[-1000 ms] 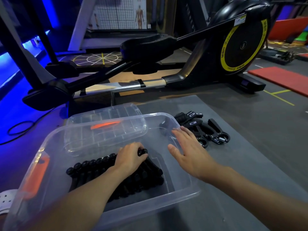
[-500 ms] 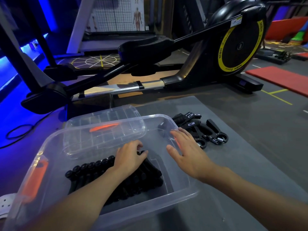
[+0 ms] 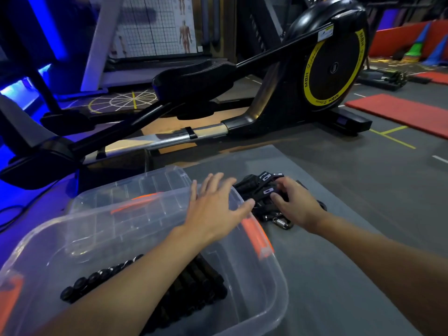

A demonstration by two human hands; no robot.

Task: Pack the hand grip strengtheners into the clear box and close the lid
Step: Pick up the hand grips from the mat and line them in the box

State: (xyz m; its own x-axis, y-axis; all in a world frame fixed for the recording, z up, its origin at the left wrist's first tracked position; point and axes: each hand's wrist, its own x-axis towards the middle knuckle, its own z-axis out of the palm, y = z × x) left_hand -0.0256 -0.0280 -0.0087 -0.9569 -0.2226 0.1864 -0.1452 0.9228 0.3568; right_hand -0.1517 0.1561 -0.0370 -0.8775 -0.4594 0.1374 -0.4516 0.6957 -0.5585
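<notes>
A clear plastic box (image 3: 271, 282) with orange latches sits on the grey mat at the lower left. A row of black hand grip strengtheners (image 3: 97, 280) lies on its floor, partly hidden by my left forearm. A small pile of loose black strengtheners (image 3: 261, 187) lies on the mat just right of the box's far corner. My right hand (image 3: 295, 204) rests on top of that pile, fingers curled over the grips. My left hand (image 3: 215, 207) hovers over the box's far right corner, fingers spread, holding nothing. The clear lid (image 3: 135, 187) lies behind the box.
A black and yellow elliptical trainer (image 3: 332, 69) stands just beyond the mat, its rail and pedals stretching left behind the box. Red mats (image 3: 400, 112) lie on the floor to the right. A dark cable (image 3: 9, 214) runs along the floor on the left.
My left hand has lifted out of the box and moved to its far right corner. My right hand has moved forward from the box rim onto the loose pile.
</notes>
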